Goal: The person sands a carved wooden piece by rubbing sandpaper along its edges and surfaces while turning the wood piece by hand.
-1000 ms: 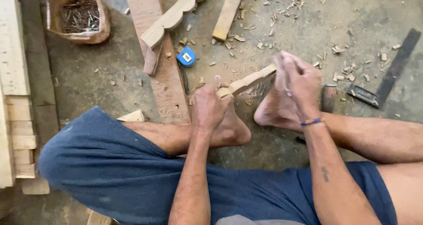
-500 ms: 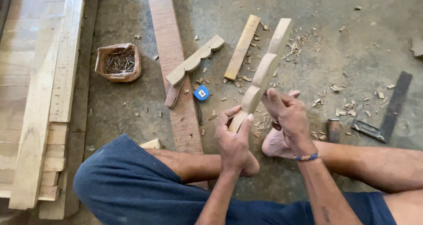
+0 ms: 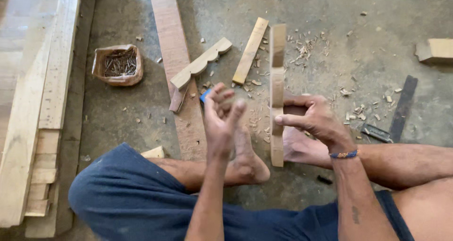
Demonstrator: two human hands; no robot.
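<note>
- Right hand (image 3: 314, 120) grips carved strip (image 3: 277, 94), held upright.
- Left hand (image 3: 222, 120) open, empty, just beside strip.
- Nail bag (image 3: 118, 65) on floor (image 3: 368, 14), well apart.

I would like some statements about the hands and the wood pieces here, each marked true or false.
1. The right hand grips the scalloped wood strip. True.
2. The left hand also holds this strip. False: it is open and apart from it.
3. The paper bag of nails lies beside the long plank. True.
4. The plain wood stick rests on the person's knee. False: it lies on the floor.
</note>
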